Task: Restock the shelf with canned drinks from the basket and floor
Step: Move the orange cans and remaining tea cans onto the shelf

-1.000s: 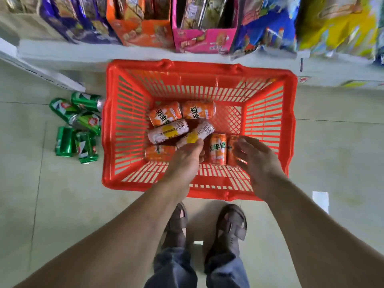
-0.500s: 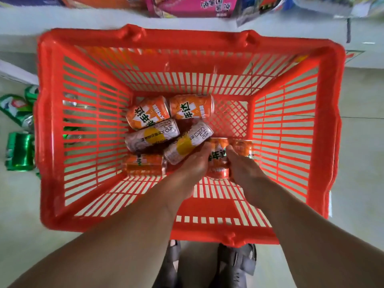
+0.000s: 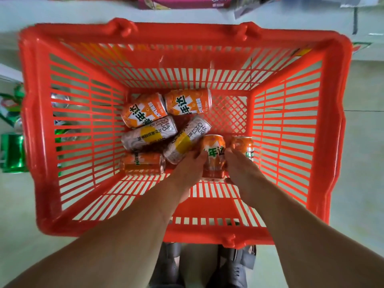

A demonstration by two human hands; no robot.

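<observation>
a red plastic basket (image 3: 41,113) fills most of the frame, standing on a pale tiled floor (image 3: 365,163). on its bottom, a little left of centre, lie seven cans. two orange cans (image 3: 145,110) (image 3: 188,101) lie side by side at the upper edge of the cluster; below them two silver cans with yellow patches (image 3: 148,134) (image 3: 187,139) lie slantwise, touching each other; a fifth orange can (image 3: 142,164) lies at the lower left of the pile. both forearms reach in from the lower edge of the frame. the left hand (image 3: 188,169) and the right hand (image 3: 241,169) flank one orange can (image 3: 214,156) near the centre, fingers curled against its two sides, so the can is clasped between them. the left hand's fingertips also touch the lower silver can. another orange can (image 3: 243,146) sits just to the right, partly hidden behind the right hand. at the left edge of the frame, outside the basket, green cans (image 3: 11,150) lie on the floor, some seen through the slats. along the top edge runs a white shelf (image 3: 62,13) with a pink carton (image 3: 182,0) on it. grey shoes (image 3: 234,267) show at the bottom
</observation>
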